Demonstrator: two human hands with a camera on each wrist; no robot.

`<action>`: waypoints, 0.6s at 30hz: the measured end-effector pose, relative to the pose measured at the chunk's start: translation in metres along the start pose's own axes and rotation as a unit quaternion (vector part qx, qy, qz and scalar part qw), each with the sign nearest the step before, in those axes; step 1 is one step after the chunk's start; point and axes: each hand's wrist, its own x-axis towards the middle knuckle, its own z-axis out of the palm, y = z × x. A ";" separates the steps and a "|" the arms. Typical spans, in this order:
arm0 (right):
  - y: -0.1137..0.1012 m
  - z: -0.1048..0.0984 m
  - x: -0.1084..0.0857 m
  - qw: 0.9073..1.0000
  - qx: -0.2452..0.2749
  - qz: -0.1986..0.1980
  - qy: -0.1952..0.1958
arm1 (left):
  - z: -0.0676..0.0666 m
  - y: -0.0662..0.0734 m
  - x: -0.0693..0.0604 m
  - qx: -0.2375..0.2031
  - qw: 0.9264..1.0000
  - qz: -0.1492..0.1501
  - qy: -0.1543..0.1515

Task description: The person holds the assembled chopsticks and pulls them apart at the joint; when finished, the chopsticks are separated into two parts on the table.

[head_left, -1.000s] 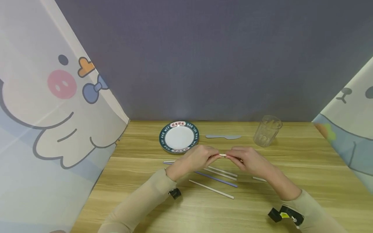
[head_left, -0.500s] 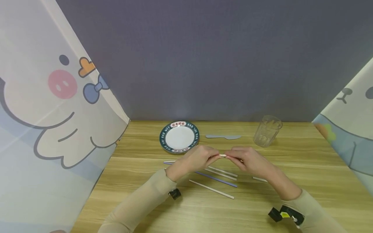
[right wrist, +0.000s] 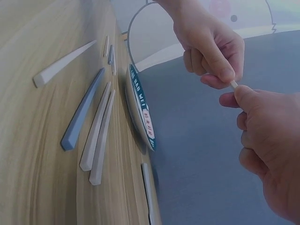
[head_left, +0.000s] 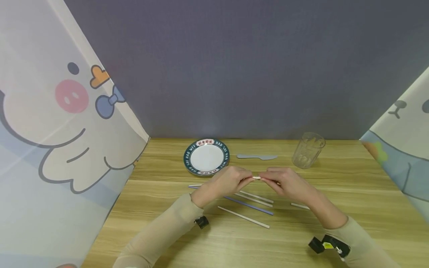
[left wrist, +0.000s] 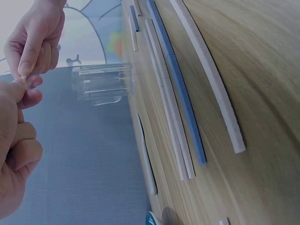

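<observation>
The left hand (head_left: 229,181) and right hand (head_left: 286,182) pinch a small white piece (head_left: 256,178). A plate (head_left: 206,158) and glass (head_left: 308,150) stand near the far edge of the bench (head_left: 214,245).

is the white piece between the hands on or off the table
Off: wrist views show left hand and right hand pinching the piece above the table.

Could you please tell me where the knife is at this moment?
In the head view, the knife lies toward the far edge of the table, between the plate on its left and the transparent cup on its right.
</observation>
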 end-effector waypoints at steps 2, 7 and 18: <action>0.000 0.000 0.000 1.000 0.003 -0.003 0.000 | 0.000 0.000 0.000 0.002 1.000 0.000 0.001; 0.000 0.000 0.001 1.000 -0.001 -0.009 0.005 | 0.000 0.000 0.000 0.004 1.000 -0.001 0.005; 0.000 -0.002 0.001 1.000 0.005 -0.009 -0.005 | 0.000 0.001 -0.002 -0.007 1.000 0.009 0.015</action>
